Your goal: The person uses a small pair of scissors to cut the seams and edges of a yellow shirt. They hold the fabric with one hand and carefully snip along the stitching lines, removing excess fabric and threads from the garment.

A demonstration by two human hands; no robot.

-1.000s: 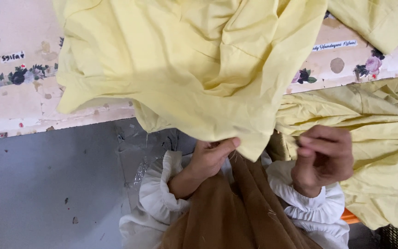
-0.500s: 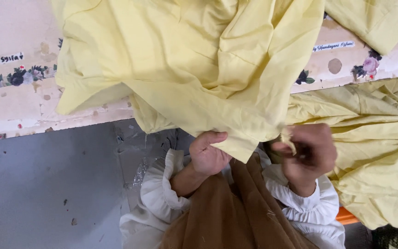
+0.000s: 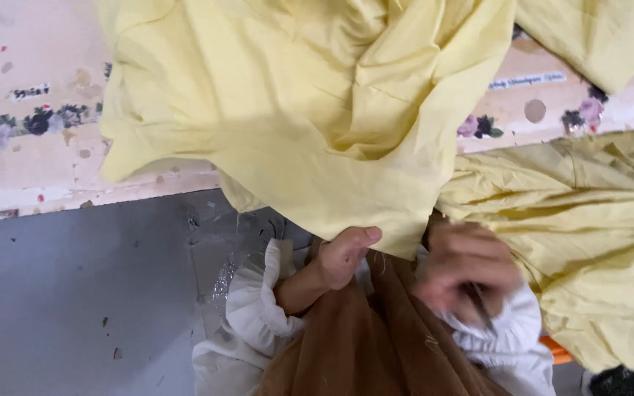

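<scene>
Right hand (image 3: 467, 271) dropped off hem; yellow cloth (image 3: 317, 125) above left grip (image 3: 346, 253).

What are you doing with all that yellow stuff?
A person is handling a big crumpled pale yellow cloth that spills over the edge of a worn flower-patterned table. The left hand has a grip on the cloth's lower edge. The right hand is blurred just beside it, with something thin and dark by its fingers that is too blurred to tell. More yellow fabric lies bunched on the right.
</scene>
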